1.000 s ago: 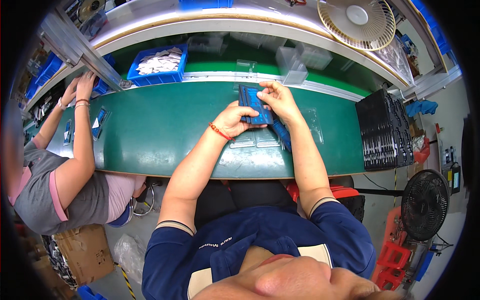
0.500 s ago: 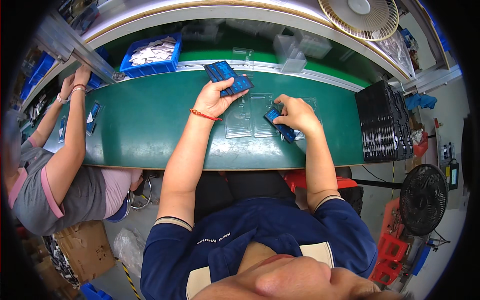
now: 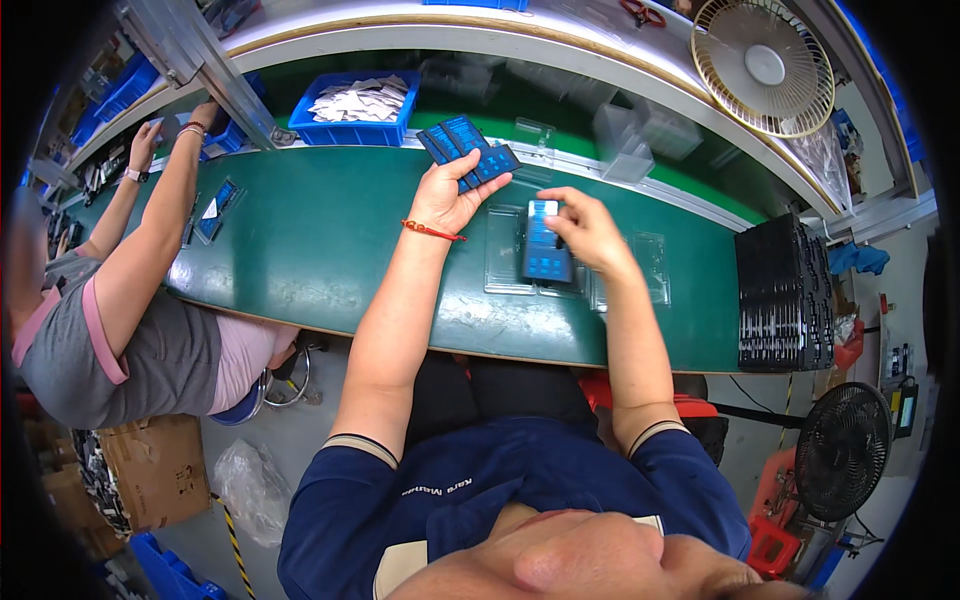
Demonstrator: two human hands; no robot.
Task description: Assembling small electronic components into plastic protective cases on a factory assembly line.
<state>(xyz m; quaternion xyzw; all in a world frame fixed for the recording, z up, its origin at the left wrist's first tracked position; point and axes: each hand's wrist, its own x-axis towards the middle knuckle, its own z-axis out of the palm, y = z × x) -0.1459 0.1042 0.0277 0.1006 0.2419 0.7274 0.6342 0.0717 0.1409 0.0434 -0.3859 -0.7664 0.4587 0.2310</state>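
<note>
My left hand (image 3: 453, 197) holds a fanned stack of flat rectangular batteries (image 3: 462, 143), dark with blue printing, above the bench. In my right hand (image 3: 590, 235) is a single battery (image 3: 546, 262) of the same kind, gripped near its upper right edge. It has a white patch at its top end and is slightly blurred by motion. Beneath it, clear plastic blister trays (image 3: 503, 265) lie side by side on the green bench; my right hand and the battery partly cover them. Another clear tray (image 3: 652, 262) shows to the right of my wrist.
A blue bin (image 3: 350, 131) of white slips stands at the back left. Black trays (image 3: 780, 290) are stacked at the bench's right end. Clear boxes (image 3: 622, 150) sit behind. At the left, a co-worker's arms (image 3: 165, 195) reach over the bench near another battery in a tray (image 3: 215, 212).
My right hand has turned its battery from a slant to nearly upright over the trays. The left hand keeps its fanned batteries. The whole view has shifted, and the co-worker's hands have moved apart.
</note>
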